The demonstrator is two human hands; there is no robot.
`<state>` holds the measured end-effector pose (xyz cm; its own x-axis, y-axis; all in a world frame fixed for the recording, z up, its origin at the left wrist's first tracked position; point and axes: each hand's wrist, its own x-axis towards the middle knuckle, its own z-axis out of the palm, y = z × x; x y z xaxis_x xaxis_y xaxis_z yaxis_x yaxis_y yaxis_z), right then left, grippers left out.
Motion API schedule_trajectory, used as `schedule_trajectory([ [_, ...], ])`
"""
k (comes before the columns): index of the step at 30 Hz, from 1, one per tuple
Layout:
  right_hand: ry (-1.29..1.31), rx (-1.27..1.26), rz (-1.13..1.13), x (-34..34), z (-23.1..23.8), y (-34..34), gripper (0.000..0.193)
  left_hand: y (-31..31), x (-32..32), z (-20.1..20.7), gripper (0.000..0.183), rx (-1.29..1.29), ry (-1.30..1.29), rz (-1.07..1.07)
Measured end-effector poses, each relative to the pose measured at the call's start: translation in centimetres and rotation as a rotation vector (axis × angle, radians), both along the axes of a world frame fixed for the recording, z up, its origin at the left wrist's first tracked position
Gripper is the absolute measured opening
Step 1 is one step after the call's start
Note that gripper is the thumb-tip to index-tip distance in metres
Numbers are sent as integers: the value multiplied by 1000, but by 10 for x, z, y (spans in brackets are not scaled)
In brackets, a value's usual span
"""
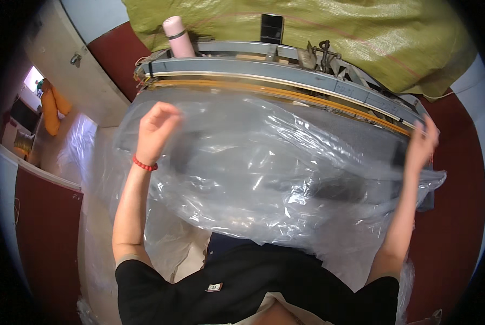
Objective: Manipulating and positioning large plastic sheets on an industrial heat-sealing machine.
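A large clear plastic sheet lies billowed and wrinkled over a grey padded bench in front of me. Above its left side, my left hand is raised with curled, closed fingers, their tips blurred by motion. Whatever they may pinch cannot be made out. A red bead bracelet circles that wrist. My right hand is up at the far right, near the end of a long grey metal bar. Its fingers look apart, slightly blurred, and nothing shows between them.
Along the bar runs a yellow-orange strip. A pink bottle stands behind the bar's left part, and a metal clamp sits behind its right part. Yellow-green sheeting hangs behind. An open door stands at left.
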<state>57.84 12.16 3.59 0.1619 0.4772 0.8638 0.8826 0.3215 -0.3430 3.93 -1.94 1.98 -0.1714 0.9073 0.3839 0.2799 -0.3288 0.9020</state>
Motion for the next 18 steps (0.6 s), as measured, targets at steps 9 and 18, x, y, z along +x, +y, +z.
schedule_trajectory([
  [9, -204, -534, 1355, -317, -22, -45, 22, -64, 17, 36, 17, 25, 307, -74],
  [18, 195, -789, 663, -117, -79, 0, 10, -116, -10, -121, 12, -507, 747, -63],
])
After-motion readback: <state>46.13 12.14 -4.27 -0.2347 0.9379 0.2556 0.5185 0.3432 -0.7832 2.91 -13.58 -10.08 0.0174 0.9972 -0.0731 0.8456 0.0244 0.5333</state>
